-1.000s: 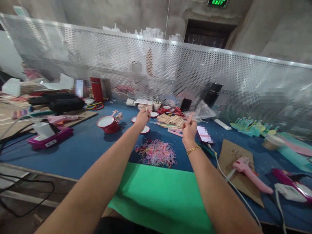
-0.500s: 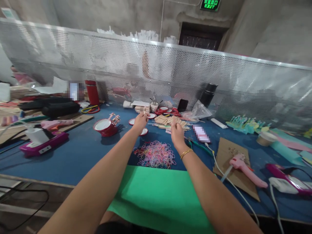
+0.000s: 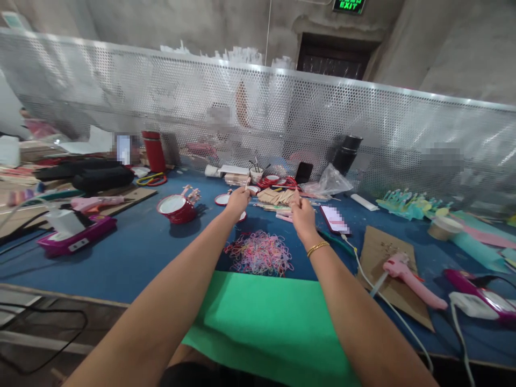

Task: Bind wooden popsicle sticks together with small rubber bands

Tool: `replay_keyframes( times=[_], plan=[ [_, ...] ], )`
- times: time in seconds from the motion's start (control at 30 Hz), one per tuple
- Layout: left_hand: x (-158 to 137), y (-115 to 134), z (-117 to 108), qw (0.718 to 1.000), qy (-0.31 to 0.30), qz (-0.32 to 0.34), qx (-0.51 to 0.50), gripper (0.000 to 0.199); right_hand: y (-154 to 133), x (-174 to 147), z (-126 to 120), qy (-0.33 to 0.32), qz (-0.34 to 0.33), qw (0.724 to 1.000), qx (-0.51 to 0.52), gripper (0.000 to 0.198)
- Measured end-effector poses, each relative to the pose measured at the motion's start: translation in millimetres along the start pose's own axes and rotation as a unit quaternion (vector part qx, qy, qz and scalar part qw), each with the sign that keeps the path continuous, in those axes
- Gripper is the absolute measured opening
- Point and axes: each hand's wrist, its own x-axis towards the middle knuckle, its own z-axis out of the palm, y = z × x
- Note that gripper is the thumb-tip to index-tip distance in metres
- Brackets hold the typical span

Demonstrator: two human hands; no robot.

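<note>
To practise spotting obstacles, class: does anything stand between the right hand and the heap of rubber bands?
Nothing visible does. The rubber bands lie nearer the body than the right hand, with blue tabletop showing between.

Perforated silver metal screen (image 3: 181, 97): glossy | flat pale wooden sticks (image 3: 276, 197): matt | flat brown cardboard sheet (image 3: 371, 252): matt | pink pistol-shaped plastic glue guns (image 3: 419, 287): smooth

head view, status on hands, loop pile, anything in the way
Left hand and right hand apart; anything held too small to tell. Colored loop pile on blue table, beyond green sheet. Right hand partly hides wooden sticks.
</note>
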Motion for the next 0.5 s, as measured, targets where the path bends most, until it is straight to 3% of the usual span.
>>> replay_keyframes(
  times=[0.13, 0.37, 0.5],
  plan=[
    [-1.3, 4.9, -5.6, 1.000, 0.005, -0.017, -0.022, 0.011, 1.5, 1.0, -2.2, 0.010, 0.025, 1.000, 0.014, 0.018],
    [1.1, 10.1, -19.4, 0.999, 0.018, -0.009, -0.032, 0.005, 0.9, 5.5, -4.5, 0.026, 0.021, 0.994, 0.105, 0.039],
    [2.6, 4.3, -17.2, 1.000, 0.009, -0.012, -0.027, 0.008, 8.1, 10.5, -4.4, 0.034, 0.004, 0.994, 0.107, 0.039]
  ],
)
